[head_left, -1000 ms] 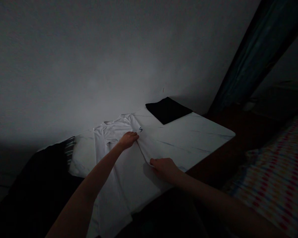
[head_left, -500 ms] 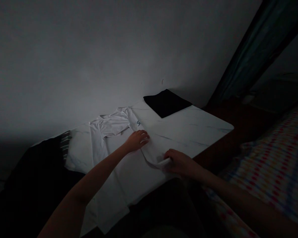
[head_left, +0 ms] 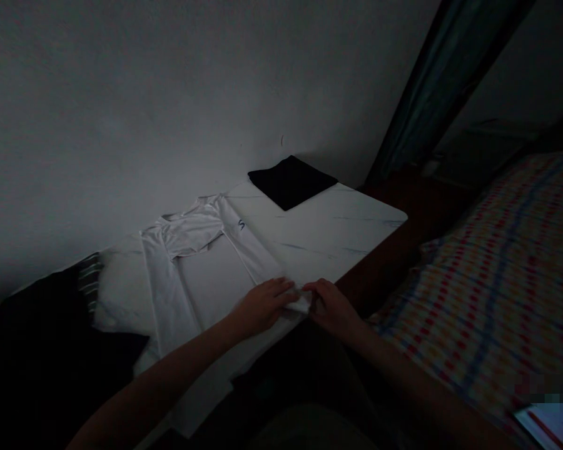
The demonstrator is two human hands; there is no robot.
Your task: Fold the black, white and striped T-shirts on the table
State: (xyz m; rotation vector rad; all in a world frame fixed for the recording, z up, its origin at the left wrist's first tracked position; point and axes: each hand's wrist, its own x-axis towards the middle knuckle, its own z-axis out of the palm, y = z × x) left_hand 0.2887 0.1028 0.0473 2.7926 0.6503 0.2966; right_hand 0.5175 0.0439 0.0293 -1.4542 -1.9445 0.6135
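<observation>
A white long-sleeved cropped shirt [head_left: 194, 234] lies spread on a white marble-patterned table [head_left: 356, 215], its neckline toward the wall. Both sleeves stretch toward me; the right one [head_left: 256, 250] bears a small dark mark near the shoulder. My left hand [head_left: 265, 305] rests on the lower part of that sleeve, palm down with its fingers extended. At the sleeve's end, by the table's near edge, my right hand [head_left: 331, 307] grips the cuff between thumb and fingers. The two hands are close together. The other sleeve [head_left: 171, 300] runs partly behind my left forearm.
A folded black cloth [head_left: 291, 181] lies at the table's far corner against the wall. Dark clothing [head_left: 51, 337] with a striped piece [head_left: 89, 281] covers the left end. To the right is a bed with a checkered cover [head_left: 478, 300]; a dark curtain [head_left: 417, 87] hangs behind.
My left hand has slid down the sleeve toward the cuff, nearer my right hand. The sleeve now lies straighter. The view has turned slightly right, and more of the bed shows.
</observation>
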